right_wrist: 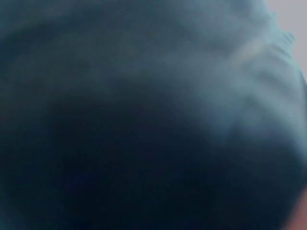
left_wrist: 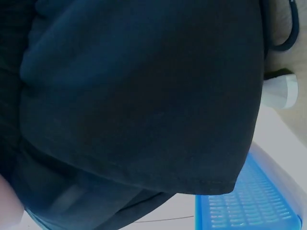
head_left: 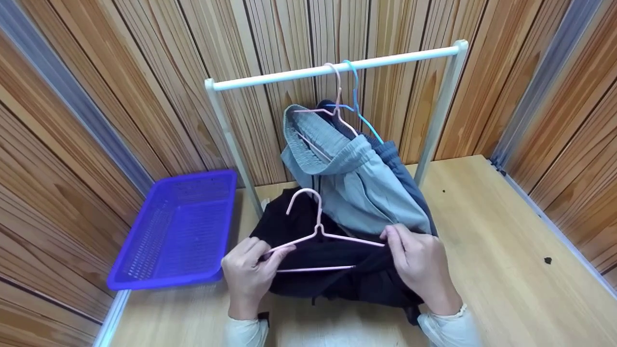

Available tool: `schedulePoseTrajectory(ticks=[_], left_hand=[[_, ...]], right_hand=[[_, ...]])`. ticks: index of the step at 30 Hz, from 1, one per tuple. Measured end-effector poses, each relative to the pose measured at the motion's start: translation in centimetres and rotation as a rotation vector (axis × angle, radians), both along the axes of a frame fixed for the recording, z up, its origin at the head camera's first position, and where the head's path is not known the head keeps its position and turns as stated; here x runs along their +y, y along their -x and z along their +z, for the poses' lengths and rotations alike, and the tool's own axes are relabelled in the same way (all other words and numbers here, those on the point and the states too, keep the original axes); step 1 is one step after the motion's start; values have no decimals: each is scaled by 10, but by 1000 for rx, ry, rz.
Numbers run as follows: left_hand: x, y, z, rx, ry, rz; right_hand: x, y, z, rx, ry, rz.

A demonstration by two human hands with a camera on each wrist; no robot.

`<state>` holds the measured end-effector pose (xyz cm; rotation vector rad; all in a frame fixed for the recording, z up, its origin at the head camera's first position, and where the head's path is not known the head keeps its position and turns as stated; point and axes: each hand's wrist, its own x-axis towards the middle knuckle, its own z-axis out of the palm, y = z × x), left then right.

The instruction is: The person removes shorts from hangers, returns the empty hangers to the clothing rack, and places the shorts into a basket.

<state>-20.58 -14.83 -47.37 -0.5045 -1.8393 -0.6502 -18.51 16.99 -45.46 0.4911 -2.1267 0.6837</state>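
Between both hands is a pink clothes hanger [head_left: 319, 231], its hook pointing up and its lower bar showing inside the waist of black shorts [head_left: 313, 289]. My left hand [head_left: 250, 265] grips the left end of the hanger together with the waistband, thumb along the pink arm. On the other side my right hand [head_left: 417, 262] grips the waistband at the hanger's right end, which the cloth and fingers hide. Black cloth [left_wrist: 144, 96] with a hemmed leg fills much of the left wrist view. Dark, blurred cloth [right_wrist: 144, 143] covers most of the right wrist view.
Behind the hands stands a white rack [head_left: 289, 75]. Grey shorts [head_left: 356, 178] hang from it on a pink hanger, with a dark blue garment [head_left: 393, 156] on a blue hanger behind. A purple basket [head_left: 166, 284] is at the left. Wood-patterned walls surround the table [head_left: 482, 289].
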Motion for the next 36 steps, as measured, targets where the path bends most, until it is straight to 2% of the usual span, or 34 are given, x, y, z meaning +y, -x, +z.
schedulePoseTrajectory(ticks=[10, 16, 24, 31, 36], left_hand=[[-14, -2, 3, 41, -41, -17], [-17, -1, 3, 67, -32, -3], [-21, -1, 2, 57, 22, 26], [-24, 0, -2, 47, 24, 25], [-25, 2, -4, 48, 29, 24]], right_hand=[[11, 3, -2, 109, 83, -20], [13, 5, -1, 127, 90, -12], [17, 9, -2, 152, 106, -56], [21, 10, -3, 212, 141, -125], [25, 9, -4, 193, 188, -107]])
